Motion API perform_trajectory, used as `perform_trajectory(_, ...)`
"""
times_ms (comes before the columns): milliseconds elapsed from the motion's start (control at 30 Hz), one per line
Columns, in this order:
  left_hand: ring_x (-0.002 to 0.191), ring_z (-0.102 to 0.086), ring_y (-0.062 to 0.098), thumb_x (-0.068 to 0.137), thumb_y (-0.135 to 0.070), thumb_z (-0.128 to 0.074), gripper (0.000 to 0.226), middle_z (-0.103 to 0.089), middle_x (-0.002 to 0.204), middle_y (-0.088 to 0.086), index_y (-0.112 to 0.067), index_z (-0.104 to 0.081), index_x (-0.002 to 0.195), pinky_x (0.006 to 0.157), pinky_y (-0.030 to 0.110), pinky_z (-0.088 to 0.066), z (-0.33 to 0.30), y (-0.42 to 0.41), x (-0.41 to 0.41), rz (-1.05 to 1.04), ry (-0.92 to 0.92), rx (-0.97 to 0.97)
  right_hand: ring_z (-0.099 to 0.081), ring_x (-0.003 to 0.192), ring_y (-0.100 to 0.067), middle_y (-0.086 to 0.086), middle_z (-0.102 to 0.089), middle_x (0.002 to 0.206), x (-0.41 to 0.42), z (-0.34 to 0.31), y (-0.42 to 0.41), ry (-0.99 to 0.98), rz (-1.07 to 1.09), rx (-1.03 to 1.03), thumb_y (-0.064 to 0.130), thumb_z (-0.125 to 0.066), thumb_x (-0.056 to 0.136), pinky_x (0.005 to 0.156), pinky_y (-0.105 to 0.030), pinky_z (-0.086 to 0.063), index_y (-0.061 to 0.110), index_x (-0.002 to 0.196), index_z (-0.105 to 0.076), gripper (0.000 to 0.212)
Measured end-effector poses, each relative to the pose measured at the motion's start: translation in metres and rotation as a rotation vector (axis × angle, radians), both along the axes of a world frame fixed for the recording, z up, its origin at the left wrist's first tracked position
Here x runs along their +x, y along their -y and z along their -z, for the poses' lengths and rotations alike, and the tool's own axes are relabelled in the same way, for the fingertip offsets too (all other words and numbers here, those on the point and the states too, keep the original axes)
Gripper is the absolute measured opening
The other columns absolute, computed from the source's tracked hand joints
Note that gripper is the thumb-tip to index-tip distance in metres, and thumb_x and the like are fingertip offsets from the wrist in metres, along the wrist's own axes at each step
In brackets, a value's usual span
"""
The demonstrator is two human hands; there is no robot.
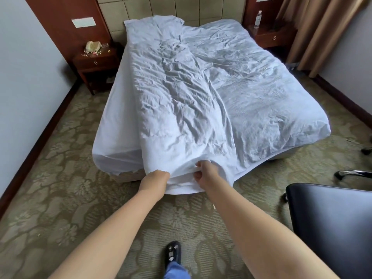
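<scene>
A white duvet (181,93) lies wrinkled along the bed (112,137), folded lengthwise so its left part is doubled over. Its foot end hangs off the bed's foot edge. My left hand (156,178) reaches into the hanging hem, its fingers hidden inside the cloth. My right hand (203,174) grips the hem from the right, fingers curled round a fold of the fabric. Both arms are stretched forward from the bottom of the head view.
A black chair (330,222) stands close at the right. Wooden nightstands flank the bed: the left nightstand (96,61) holds a phone, the right nightstand (273,35) a water bottle (258,19). Brown curtains (322,33) hang far right. Patterned carpet (60,198) surrounds the bed. My shoe (173,252) is below.
</scene>
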State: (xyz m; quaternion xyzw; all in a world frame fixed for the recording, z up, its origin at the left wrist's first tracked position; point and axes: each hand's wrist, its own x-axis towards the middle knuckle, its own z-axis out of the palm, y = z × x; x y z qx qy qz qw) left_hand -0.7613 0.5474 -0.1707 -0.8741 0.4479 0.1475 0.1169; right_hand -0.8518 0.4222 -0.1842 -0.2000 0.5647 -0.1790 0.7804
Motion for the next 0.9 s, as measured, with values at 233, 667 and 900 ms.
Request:
perform_trajectory(233, 0.083, -0.048, 0.028, 0.084, 0.002, -0.049, 0.014, -0.044, 0.102, 0.004, -0.01, -0.052, 0.092, 0.062, 0.035, -0.038, 0.018, -0.01, 0.0, -0.568, 0.02, -0.843, -0.04, 0.068, -0.015, 0.0, -0.045, 0.089, -0.009, -0.052, -0.009, 0.037, -0.078, -0.3, -0.003, -0.046, 0.09, 0.057, -0.028, -0.039, 0.023, 0.137, -0.039, 0.054)
perform_trajectory(667, 0.072, -0.041, 0.023, 0.074, 0.009, -0.048, 0.027, -0.044, 0.075, 0.003, -0.017, -0.041, 0.076, 0.056, 0.027, -0.028, -0.006, -0.018, 0.012, -0.489, -0.442, -0.494, -0.053, 0.097, -0.025, -0.013, -0.051, 0.12, -0.026, -0.038, 0.026, -0.239, -0.066, -0.427, 0.005, -0.049, 0.092, 0.076, -0.031, -0.042, 0.013, 0.144, -0.035, 0.055)
perform_trajectory(900, 0.098, -0.056, 0.032, 0.083, 0.007, -0.044, 0.041, -0.06, 0.113, 0.015, -0.012, -0.057, 0.117, 0.07, 0.027, -0.04, -0.072, -0.011, -0.001, -0.171, -0.3, -0.357, -0.054, 0.116, -0.017, -0.008, -0.056, 0.134, -0.018, -0.136, 0.042, -0.301, -0.015, -1.409, -0.006, -0.043, 0.086, 0.092, -0.013, -0.035, 0.022, 0.133, -0.055, 0.056)
